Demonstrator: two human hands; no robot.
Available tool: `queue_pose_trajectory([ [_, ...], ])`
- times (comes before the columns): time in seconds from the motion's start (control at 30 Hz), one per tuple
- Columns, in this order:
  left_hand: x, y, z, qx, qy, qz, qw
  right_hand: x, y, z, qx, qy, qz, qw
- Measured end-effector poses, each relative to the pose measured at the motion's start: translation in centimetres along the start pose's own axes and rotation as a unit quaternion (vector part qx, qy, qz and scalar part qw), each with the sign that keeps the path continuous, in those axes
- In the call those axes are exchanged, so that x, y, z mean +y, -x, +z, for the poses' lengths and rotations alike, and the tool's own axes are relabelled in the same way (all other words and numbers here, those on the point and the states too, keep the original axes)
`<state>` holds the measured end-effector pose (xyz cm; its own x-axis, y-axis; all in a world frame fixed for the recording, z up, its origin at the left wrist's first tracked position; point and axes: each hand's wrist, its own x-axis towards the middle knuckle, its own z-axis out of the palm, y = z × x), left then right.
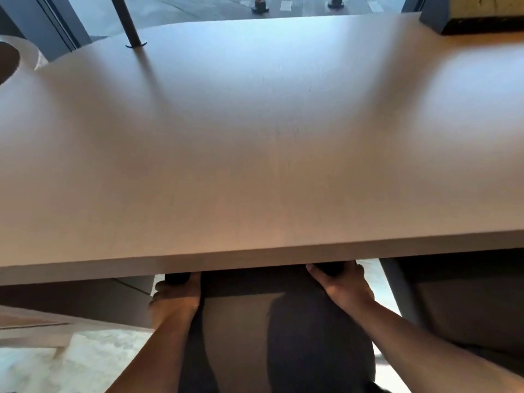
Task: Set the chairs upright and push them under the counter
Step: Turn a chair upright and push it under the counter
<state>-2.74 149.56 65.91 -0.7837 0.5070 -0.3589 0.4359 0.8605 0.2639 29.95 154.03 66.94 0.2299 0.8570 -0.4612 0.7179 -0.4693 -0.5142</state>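
Both hands grip dark chair (249, 282) under smooth, flat counter (255, 137)

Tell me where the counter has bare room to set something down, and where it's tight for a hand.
The counter is bare from the pole base across to the dark box at the far right corner. Tight: under the near edge, left hand and right hand grip the chair just beneath it.

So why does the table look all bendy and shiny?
Head view: the wide-angle lens bows the counter, so its edges curve. Window light leaves a pale glare patch at the right, and a pole casts a soft shadow. The frame is slightly blurred; under the counter, both hands sit in shade.
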Motion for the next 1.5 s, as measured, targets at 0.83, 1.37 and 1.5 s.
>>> queue_pose_trajectory([
  [0.83, 4.2, 14.2, -9.1, -0.283, -0.3, 0.385, 0.826, -3.2, 9.4, -9.8, -0.246, 0.234, -0.209, 0.917],
  [1.37, -8.8, 19.2, -17.3, -0.044, -0.253, 0.611, 0.749, -0.6, 26.9, -9.8, 0.002, 0.387, -0.478, 0.788],
  [1.5, -12.0, 18.9, -18.0, 0.062, -0.218, 0.646, 0.729, 1.0, 27.7, -9.3, 0.125, 0.377, -0.503, 0.768],
])
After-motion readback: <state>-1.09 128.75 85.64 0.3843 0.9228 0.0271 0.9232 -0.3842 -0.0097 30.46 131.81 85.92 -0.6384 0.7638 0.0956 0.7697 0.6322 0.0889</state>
